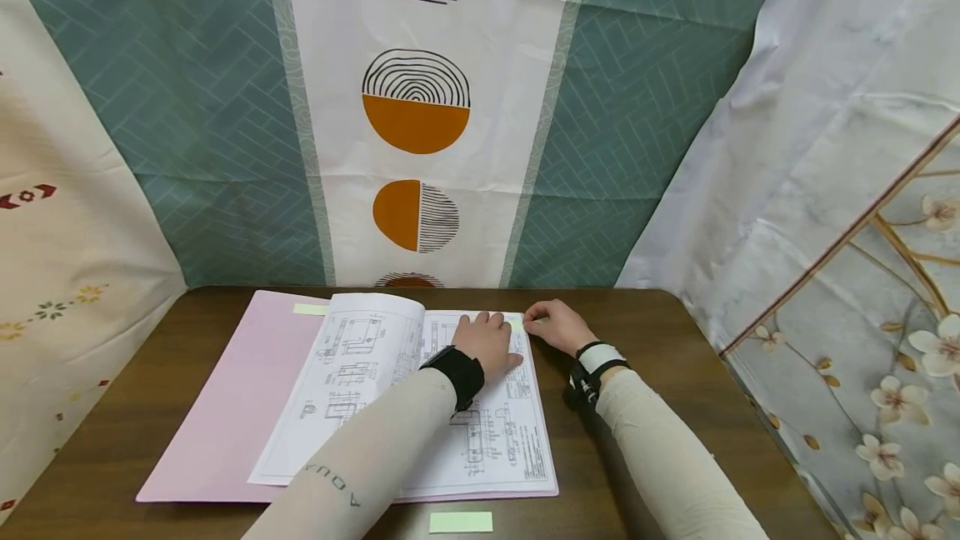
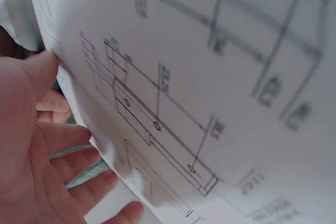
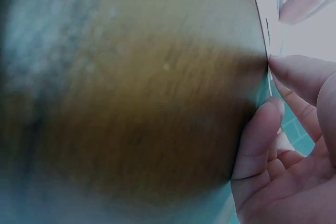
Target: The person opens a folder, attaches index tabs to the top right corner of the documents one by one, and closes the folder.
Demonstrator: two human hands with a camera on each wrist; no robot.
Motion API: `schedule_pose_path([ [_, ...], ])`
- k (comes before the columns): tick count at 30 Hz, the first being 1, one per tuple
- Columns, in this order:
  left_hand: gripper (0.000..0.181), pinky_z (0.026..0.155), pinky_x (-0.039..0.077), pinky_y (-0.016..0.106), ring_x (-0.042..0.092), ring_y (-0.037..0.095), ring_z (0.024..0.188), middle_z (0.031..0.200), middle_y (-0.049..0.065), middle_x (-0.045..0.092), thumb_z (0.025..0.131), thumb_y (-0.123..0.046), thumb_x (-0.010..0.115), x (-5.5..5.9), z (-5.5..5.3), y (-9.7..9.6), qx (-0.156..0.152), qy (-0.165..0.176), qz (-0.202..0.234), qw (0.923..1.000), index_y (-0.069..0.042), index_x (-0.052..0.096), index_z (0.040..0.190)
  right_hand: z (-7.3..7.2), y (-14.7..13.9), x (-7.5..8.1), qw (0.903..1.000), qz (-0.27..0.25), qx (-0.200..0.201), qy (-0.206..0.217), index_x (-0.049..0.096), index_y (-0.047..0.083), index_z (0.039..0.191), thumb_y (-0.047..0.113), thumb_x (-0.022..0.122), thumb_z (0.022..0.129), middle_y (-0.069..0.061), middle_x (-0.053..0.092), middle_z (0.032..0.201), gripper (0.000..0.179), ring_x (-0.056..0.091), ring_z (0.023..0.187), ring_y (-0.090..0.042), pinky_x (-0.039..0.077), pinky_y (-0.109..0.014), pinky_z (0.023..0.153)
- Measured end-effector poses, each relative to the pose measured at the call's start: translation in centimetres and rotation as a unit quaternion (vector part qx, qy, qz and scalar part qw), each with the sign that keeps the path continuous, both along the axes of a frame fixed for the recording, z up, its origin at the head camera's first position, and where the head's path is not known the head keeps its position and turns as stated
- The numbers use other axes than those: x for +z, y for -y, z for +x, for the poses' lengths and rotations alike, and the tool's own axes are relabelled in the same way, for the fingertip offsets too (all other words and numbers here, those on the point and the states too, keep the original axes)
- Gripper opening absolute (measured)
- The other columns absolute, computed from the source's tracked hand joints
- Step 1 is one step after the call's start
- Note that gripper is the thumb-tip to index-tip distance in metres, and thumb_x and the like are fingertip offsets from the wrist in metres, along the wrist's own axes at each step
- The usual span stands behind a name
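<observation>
A stack of printed technical drawings point(image 1: 517, 440) lies in an open pink folder point(image 1: 217, 415). My left hand point(image 1: 483, 346) rests with spread fingers on the upper part of the right-hand page; the left wrist view shows its fingers point(image 2: 68, 140) along the drawing sheet point(image 2: 173, 77). At that page's top right corner is a pale green sticky note point(image 1: 516, 322). My right hand point(image 1: 558, 327) pinches the note's outer end at the page edge. In the right wrist view the thumb and finger of the right hand point(image 3: 294, 145) meet at the thin paper edge.
Turned over to the left, a drawing page point(image 1: 360, 357) curves up near the fold. Another green sticky note point(image 1: 309, 309) is at the folder's top left. A third sticky note point(image 1: 461, 522) lies on the brown table point(image 1: 645, 457) in front. Patterned cloth point(image 1: 450, 232) hangs behind the table.
</observation>
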State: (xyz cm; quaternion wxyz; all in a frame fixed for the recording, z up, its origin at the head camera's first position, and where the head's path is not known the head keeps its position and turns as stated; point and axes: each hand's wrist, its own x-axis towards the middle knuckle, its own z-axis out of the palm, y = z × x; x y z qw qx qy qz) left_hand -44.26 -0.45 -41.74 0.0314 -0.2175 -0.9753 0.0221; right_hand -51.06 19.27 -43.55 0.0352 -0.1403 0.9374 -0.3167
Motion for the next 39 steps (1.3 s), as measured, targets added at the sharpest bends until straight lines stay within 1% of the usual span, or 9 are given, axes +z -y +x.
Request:
schedule_pose_path([
  [3, 0.059, 0.106, 0.051, 0.05, 0.061, 0.027, 0.133, 0.141, 0.005, 0.068, 0.104, -0.059, 0.071, -0.2, 1.0, 0.4, -0.009, -0.027, -0.006, 0.9996, -0.013, 0.073, 0.14, 0.5, -0.4, -0.2, 0.9999, -0.005, 0.01, -0.009, 0.079, 0.007, 0.112, 0.017, 0.073, 0.106, -0.013, 0.071, 0.127, 0.014, 0.062, 0.115, -0.031, 0.05, -0.051, 0.103],
  [6, 0.055, 0.1, 0.054, 0.048, 0.064, 0.026, 0.125, 0.133, 0.004, 0.07, 0.102, -0.059, 0.074, -0.4, 2.4, 1.0, -0.027, -0.059, -0.014, 0.9978, -0.014, 0.075, 0.135, 1.2, -0.7, -0.3, 0.9999, 0.0, -0.002, -0.017, 0.079, 0.008, 0.117, 0.019, 0.075, 0.105, -0.018, 0.062, 0.137, 0.016, 0.059, 0.12, -0.034, 0.05, -0.053, 0.105],
  [10, 0.056, 0.095, 0.056, 0.046, 0.066, 0.025, 0.121, 0.129, 0.004, 0.073, 0.099, -0.058, 0.078, 0.3, 5.1, 2.1, -0.056, -0.083, -0.025, 0.9946, -0.013, 0.077, 0.132, 2.7, -0.9, -0.3, 0.9993, 0.022, -0.019, -0.023, 0.075, 0.009, 0.126, 0.019, 0.077, 0.104, -0.023, 0.05, 0.148, 0.024, 0.06, 0.117, -0.036, 0.051, -0.055, 0.103],
  [12, 0.055, 0.093, 0.057, 0.045, 0.068, 0.025, 0.118, 0.127, 0.004, 0.075, 0.098, -0.057, 0.08, 0.7, 6.5, 2.6, -0.07, -0.085, -0.027, 0.9935, -0.013, 0.077, 0.132, 3.8, -1.0, -0.2, 0.9988, 0.035, -0.021, -0.025, 0.073, 0.009, 0.13, 0.018, 0.077, 0.104, -0.024, 0.047, 0.151, 0.028, 0.062, 0.114, -0.035, 0.053, -0.055, 0.101],
  [17, 0.056, 0.091, 0.058, 0.043, 0.07, 0.023, 0.115, 0.124, 0.003, 0.076, 0.097, -0.055, 0.082, 1.4, 10.1, 4.0, -0.098, -0.055, -0.02, 0.9935, -0.012, 0.077, 0.132, 6.8, -0.9, 0.2, 0.9972, 0.069, -0.007, -0.029, 0.071, 0.011, 0.135, 0.019, 0.08, 0.103, -0.02, 0.05, 0.15, 0.034, 0.061, 0.102, -0.028, 0.055, -0.046, 0.088],
  [22, 0.057, 0.086, 0.058, 0.039, 0.069, 0.021, 0.112, 0.124, 0.001, 0.075, 0.096, -0.055, 0.083, 0.7, 12.6, 5.4, -0.123, -0.033, 0.009, 0.9918, -0.014, 0.076, 0.133, 10.0, -0.8, 0.7, 0.9949, 0.089, 0.026, -0.04, 0.074, 0.013, 0.133, 0.018, 0.085, 0.099, -0.012, 0.057, 0.14, 0.036, 0.056, 0.088, -0.017, 0.051, -0.034, 0.071],
  [29, 0.06, 0.084, 0.057, 0.038, 0.067, 0.02, 0.114, 0.128, 0.0, 0.072, 0.094, -0.059, 0.084, -0.4, 14.7, 6.4, -0.147, -0.014, 0.037, 0.9884, -0.016, 0.075, 0.134, 14.3, -0.8, 1.4, 0.9896, 0.112, 0.078, -0.047, 0.075, 0.017, 0.126, 0.016, 0.086, 0.098, 0.0, 0.061, 0.127, 0.03, 0.055, 0.082, -0.011, 0.047, -0.029, 0.063],
  [33, 0.06, 0.079, 0.055, 0.037, 0.066, 0.02, 0.11, 0.125, -0.001, 0.071, 0.093, -0.064, 0.082, -0.9, 15.4, 6.7, -0.151, -0.031, 0.035, 0.9874, -0.017, 0.075, 0.131, 16.1, -0.7, 1.5, 0.9862, 0.127, 0.099, -0.038, 0.076, 0.017, 0.123, 0.018, 0.087, 0.097, 0.004, 0.062, 0.122, 0.027, 0.058, 0.085, -0.012, 0.049, -0.031, 0.068],
  [39, 0.059, 0.077, 0.055, 0.035, 0.065, 0.018, 0.107, 0.123, -0.001, 0.071, 0.092, -0.065, 0.082, -1.5, 15.8, 6.8, -0.158, -0.051, 0.035, 0.9855, -0.018, 0.075, 0.128, 18.0, -0.5, 1.6, 0.9812, 0.143, 0.118, -0.052, 0.079, 0.016, 0.119, 0.021, 0.088, 0.096, 0.007, 0.063, 0.119, 0.026, 0.061, 0.09, -0.012, 0.055, -0.034, 0.076],
])
